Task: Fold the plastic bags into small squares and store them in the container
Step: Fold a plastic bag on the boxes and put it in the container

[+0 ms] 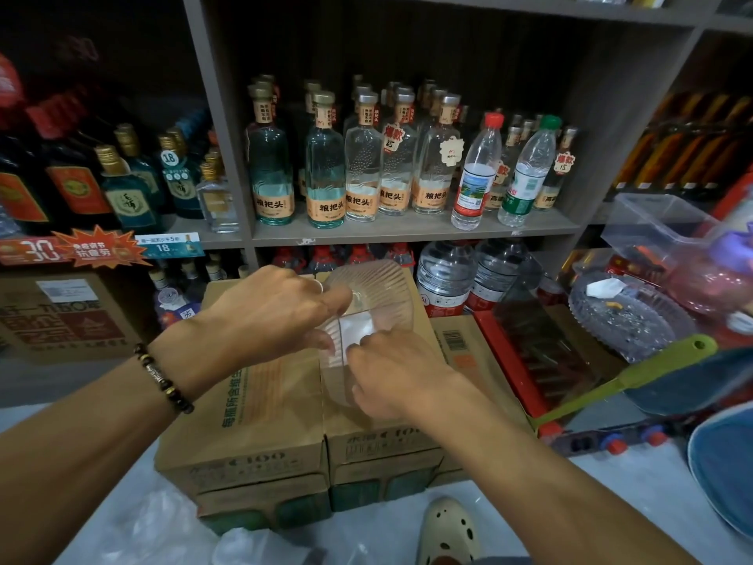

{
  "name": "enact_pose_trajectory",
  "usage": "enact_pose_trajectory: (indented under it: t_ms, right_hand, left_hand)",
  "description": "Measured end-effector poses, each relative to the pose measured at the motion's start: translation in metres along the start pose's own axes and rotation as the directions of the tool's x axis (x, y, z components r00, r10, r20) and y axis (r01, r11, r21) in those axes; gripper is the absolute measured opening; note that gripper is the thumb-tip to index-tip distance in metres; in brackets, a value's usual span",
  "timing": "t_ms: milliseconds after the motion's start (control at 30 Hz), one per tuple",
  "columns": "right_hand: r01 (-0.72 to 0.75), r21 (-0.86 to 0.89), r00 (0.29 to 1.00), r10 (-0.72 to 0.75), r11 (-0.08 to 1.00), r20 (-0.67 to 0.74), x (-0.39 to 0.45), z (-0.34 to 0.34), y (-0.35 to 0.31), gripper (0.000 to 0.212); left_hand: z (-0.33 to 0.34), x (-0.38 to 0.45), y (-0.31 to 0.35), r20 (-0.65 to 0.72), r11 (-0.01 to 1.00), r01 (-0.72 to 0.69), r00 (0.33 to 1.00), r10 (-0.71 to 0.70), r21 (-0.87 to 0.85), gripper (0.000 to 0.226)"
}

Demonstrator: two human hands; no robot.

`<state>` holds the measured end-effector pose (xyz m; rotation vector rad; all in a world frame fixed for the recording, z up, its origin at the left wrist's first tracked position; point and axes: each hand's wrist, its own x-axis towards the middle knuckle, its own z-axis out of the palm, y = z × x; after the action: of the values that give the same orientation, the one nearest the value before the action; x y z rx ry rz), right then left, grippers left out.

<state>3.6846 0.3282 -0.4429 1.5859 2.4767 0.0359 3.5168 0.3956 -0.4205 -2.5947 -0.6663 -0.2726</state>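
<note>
Folded plastic bag (355,329), a small pale square, lies inside a clear ribbed glass bowl (379,287) that sits on top of cardboard boxes (260,405). Both hands meet over the bowl: the left hand (277,316), a beaded bracelet (163,379) on its wrist, reaches in from the left with its fingers curled down onto the left edge of the square, while the right hand (391,369) comes from below with its fingertips bent onto the square's lower right corner. Whether either hand actually pinches the bag or only presses it cannot be told. Crumpled clear plastic bags (163,524) lie on the pale floor near the front of the boxes, beside a cream clog (448,532). To the right, a green-handled dustpan (635,381) leans near a patterned glass plate (627,316) and a clear plastic tub (652,226). Behind everything, grey shelves (407,230) carry rows of liquor bottles (326,165) and two plastic water bottles (476,173).
</note>
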Motion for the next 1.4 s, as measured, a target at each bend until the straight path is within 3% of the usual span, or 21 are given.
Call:
enact_pose_trajectory:
  t_ms: [167,367,567,633,800,900,1033,1233,1400]
  right_hand:
    - [0.018,-0.014,0.991,-0.020,1.000,-0.131,-0.001,0.000,0.008,0.040]
    - [0.023,0.006,0.999,-0.024,1.000,0.035,0.011,0.007,0.007,0.043]
    - [0.089,-0.061,0.988,-0.096,0.994,-0.119,0.005,0.012,0.011,0.046]
    - [0.115,-0.005,0.990,-0.115,0.993,-0.083,0.004,0.012,0.012,0.045]
    - [0.024,0.048,0.999,-0.026,0.999,0.046,0.019,0.012,0.010,0.047]
    - [0.041,0.050,0.998,-0.039,0.998,-0.043,0.018,0.009,0.010,0.040]
    - [0.058,-0.018,0.984,-0.060,0.998,-0.167,0.007,0.006,0.011,0.031]
    - [0.010,-0.080,0.999,-0.007,0.997,0.040,0.010,0.011,0.013,0.032]
    - [0.029,-0.046,0.998,-0.027,0.999,0.050,0.011,0.018,0.023,0.029]
  left_hand:
    - [0.010,-0.003,-0.003,-0.046,0.994,0.076,0.996,-0.079,-0.078,0.053]
    - [0.016,-0.002,0.002,-0.069,0.997,0.007,0.998,-0.012,-0.072,0.047]
    - [0.018,-0.002,-0.002,-0.035,0.995,0.018,0.999,-0.022,-0.099,0.048]
    - [0.014,0.000,0.001,-0.028,0.995,-0.020,0.999,0.017,-0.101,0.043]
    - [0.009,0.001,0.003,-0.045,0.994,-0.042,0.998,0.038,-0.100,0.037]
    - [0.005,0.001,-0.001,-0.069,0.992,-0.030,0.997,0.022,-0.123,0.045]
    - [0.009,0.002,-0.004,-0.005,0.997,-0.031,1.000,0.031,-0.065,0.039]
    - [0.010,0.007,0.004,-0.017,0.993,-0.049,0.999,0.047,-0.109,0.040]
    - [0.028,0.010,0.006,0.087,0.998,0.010,0.996,-0.004,-0.065,0.045]
